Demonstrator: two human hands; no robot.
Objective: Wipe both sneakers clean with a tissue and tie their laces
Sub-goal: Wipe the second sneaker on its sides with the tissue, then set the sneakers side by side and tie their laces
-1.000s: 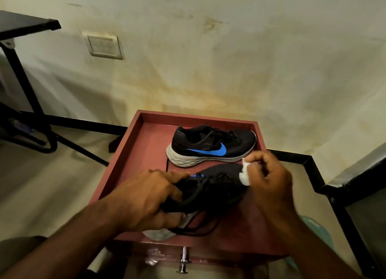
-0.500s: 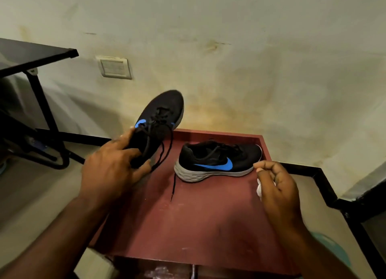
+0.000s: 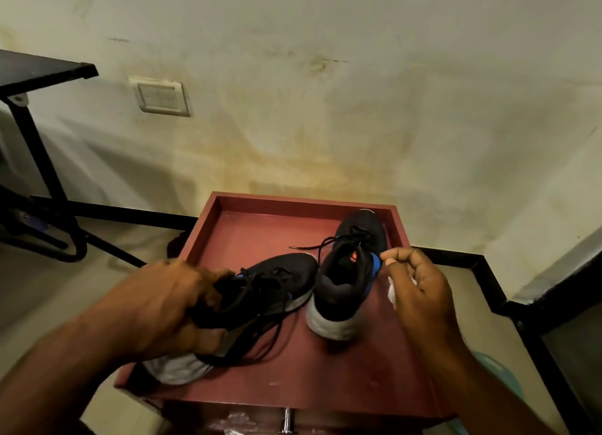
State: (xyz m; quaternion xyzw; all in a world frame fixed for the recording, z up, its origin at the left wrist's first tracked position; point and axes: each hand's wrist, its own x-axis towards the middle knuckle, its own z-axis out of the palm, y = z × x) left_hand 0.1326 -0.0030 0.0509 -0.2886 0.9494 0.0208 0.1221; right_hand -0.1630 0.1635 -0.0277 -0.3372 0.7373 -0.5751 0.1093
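Note:
Two black sneakers with blue logos and grey soles are on the red tabletop (image 3: 260,236). My left hand (image 3: 163,307) grips the near sneaker (image 3: 277,281) around its collar at the front left, its untied laces hanging loose. The other sneaker (image 3: 348,271) stands on the right with its heel toward me and its toe at the far right corner, laces untied. My right hand (image 3: 417,288) is just right of that sneaker, fingers curled round a crumpled white tissue (image 3: 392,293) that is mostly hidden in the palm.
The tabletop has a raised rim (image 3: 208,226) on the back and sides. A stained wall with a switch plate (image 3: 161,96) is behind. A black metal stand (image 3: 39,161) is at the left, black framing (image 3: 488,288) at the right, a drawer knob (image 3: 286,420) below.
My left hand brought the lifted sneaker down from the far left onto the front left of the table. The other sneaker turned from sideways to heel toward me. My right hand still holds the tissue.

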